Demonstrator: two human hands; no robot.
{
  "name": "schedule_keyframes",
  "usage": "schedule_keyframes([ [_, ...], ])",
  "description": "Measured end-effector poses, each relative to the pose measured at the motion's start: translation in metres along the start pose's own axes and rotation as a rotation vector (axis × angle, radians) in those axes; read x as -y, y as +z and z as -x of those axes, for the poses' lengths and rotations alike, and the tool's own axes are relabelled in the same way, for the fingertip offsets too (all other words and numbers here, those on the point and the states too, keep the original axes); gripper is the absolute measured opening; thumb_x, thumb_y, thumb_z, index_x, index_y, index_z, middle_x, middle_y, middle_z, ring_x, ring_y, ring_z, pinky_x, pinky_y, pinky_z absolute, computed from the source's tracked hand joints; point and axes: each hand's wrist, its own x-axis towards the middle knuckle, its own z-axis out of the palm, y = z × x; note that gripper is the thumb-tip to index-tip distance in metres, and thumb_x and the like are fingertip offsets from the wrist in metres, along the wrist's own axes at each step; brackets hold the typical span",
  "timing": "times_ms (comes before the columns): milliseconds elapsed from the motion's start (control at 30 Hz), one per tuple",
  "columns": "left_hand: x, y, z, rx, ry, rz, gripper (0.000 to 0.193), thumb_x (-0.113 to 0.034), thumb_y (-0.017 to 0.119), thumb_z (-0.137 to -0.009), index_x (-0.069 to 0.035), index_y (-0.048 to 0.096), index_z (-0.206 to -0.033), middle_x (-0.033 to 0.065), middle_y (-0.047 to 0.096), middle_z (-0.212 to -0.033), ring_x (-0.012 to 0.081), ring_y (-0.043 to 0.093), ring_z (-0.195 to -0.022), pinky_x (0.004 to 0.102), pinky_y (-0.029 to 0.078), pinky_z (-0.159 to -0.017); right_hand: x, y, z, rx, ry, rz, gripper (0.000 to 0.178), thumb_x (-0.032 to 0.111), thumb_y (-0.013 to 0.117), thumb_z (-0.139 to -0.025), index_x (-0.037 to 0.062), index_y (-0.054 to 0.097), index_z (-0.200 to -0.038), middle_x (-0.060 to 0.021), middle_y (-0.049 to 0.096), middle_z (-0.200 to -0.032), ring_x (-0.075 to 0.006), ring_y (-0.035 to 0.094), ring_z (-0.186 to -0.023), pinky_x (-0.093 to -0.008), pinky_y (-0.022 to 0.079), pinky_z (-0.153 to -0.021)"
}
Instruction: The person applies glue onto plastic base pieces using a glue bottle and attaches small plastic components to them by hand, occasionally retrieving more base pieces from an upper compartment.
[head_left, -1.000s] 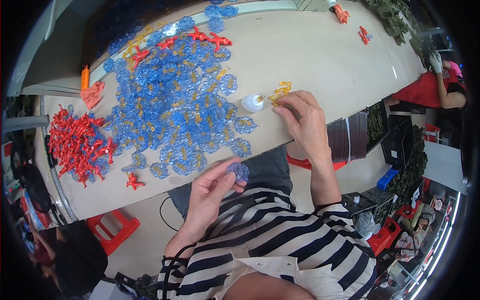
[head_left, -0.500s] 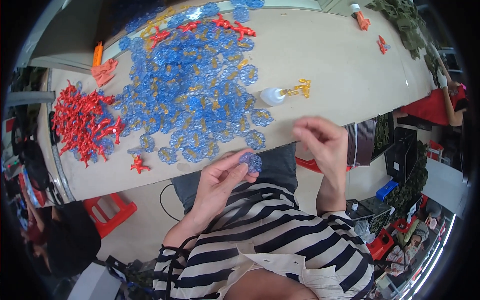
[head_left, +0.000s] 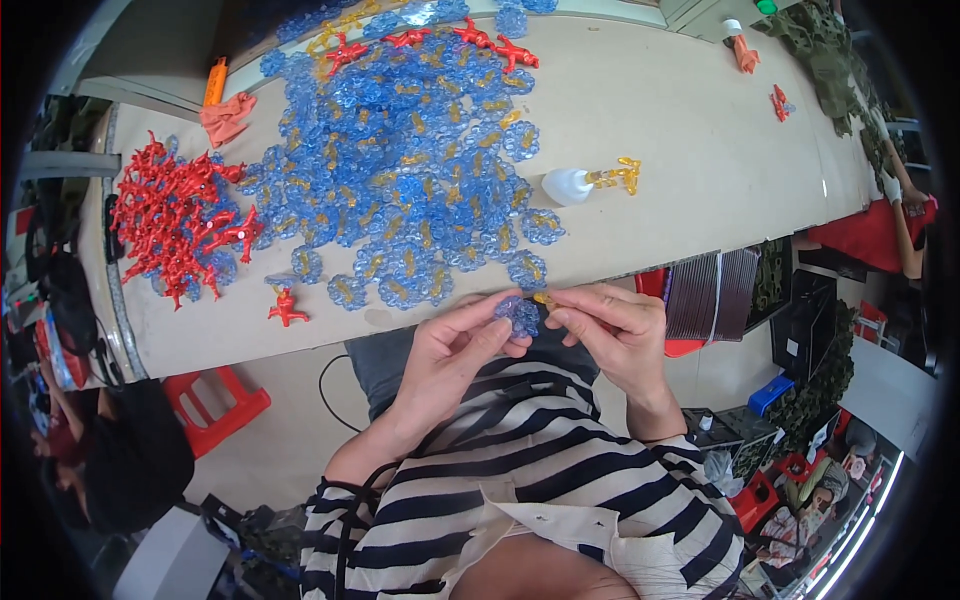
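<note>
Close to the table's front edge, my left hand [head_left: 452,348] is closed round a translucent blue bumpy round piece [head_left: 517,314], thumb on its near side. My right hand [head_left: 622,332] is pinched on a small amber-yellow piece [head_left: 542,298] right beside the blue one; my fingers hide most of it, and whether the two touch I cannot tell. Just beyond lies a wide heap of similar blue round pieces [head_left: 400,180], many with a yellow part in the middle. A small white bottle [head_left: 567,186] with yellow pieces [head_left: 615,176] at its tip lies behind my right hand.
At the left is a pile of red figures [head_left: 170,215], with one red figure [head_left: 287,307] apart near the edge. An orange cloth [head_left: 228,118] and an orange tube [head_left: 215,82] lie behind it. Below the table stand red stools [head_left: 215,408]; dark slatted panels [head_left: 708,295] stand right.
My right hand has come in leftward and down, bringing the yellow piece up to the blue piece. My left hand still holds the blue piece; the whole view has shifted slightly.
</note>
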Motion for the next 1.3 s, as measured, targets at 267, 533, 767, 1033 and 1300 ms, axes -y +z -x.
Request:
schedule_keyframes([
  [267, 0.001, 0.001, -0.001, 0.006, 0.023, -0.012, 0.031, -0.006, 0.050, -0.091, 0.003, 0.051, -0.122, 0.0086, 0.056, -0.105, 0.0136, 0.059, -0.088, 0.0257, 0.051, -0.079, -0.002, 0.008, -0.001, -0.087, -0.369, 0.271, 0.024, -0.002, 0.072, -0.067, -0.0009, 0.068, -0.091, -0.0108, 0.065, -0.076, -0.0195, 0.060, -0.062, -0.0269, 0.046, -0.054],
  [533, 0.002, 0.002, -0.001, -0.001, 0.034, 0.016, 0.031, -0.005, 0.051, -0.091, 0.002, 0.051, -0.121, 0.0089, 0.056, -0.108, 0.0144, 0.060, -0.089, 0.0252, 0.051, -0.081, -0.008, 0.017, 0.000, -0.133, -0.465, 0.339, 0.028, -0.004, 0.072, -0.065, 0.0000, 0.067, -0.093, -0.0084, 0.063, -0.078, -0.0186, 0.056, -0.062, -0.0267, 0.045, -0.053],
  [767, 0.005, 0.002, -0.002, -0.009, 0.022, 0.031, 0.032, -0.003, 0.052, -0.090, 0.002, 0.051, -0.122, 0.0089, 0.055, -0.112, 0.0142, 0.060, -0.090, 0.0247, 0.050, -0.081, -0.010, 0.021, 0.000, -0.162, -0.524, 0.405, 0.030, -0.006, 0.073, -0.064, -0.0024, 0.066, -0.093, -0.0092, 0.062, -0.077, -0.0189, 0.055, -0.060, -0.0264, 0.044, -0.050],
  [1033, 0.010, -0.002, -0.002, 0.002, 0.093, -0.032, 0.030, -0.001, 0.051, -0.090, 0.000, 0.054, -0.119, 0.0079, 0.055, -0.109, 0.0134, 0.059, -0.090, 0.0230, 0.050, -0.081, -0.011, 0.019, -0.001, -0.152, -0.622, 0.484, 0.033, -0.006, 0.070, -0.060, -0.0053, 0.064, -0.093, -0.0108, 0.061, -0.075, -0.0209, 0.054, -0.059, -0.0274, 0.044, -0.049],
  [1300, 0.006, -0.002, 0.000, -0.002, 0.132, -0.193, 0.027, 0.001, 0.051, -0.089, 0.001, 0.057, -0.116, 0.0076, 0.055, -0.106, 0.0124, 0.058, -0.087, 0.0236, 0.050, -0.079, -0.002, 0.012, -0.005, 0.015, -0.704, 0.618, 0.035, -0.002, 0.073, -0.054, -0.0061, 0.065, -0.088, -0.0108, 0.059, -0.073, -0.0211, 0.055, -0.059, -0.0279, 0.046, -0.048],
])
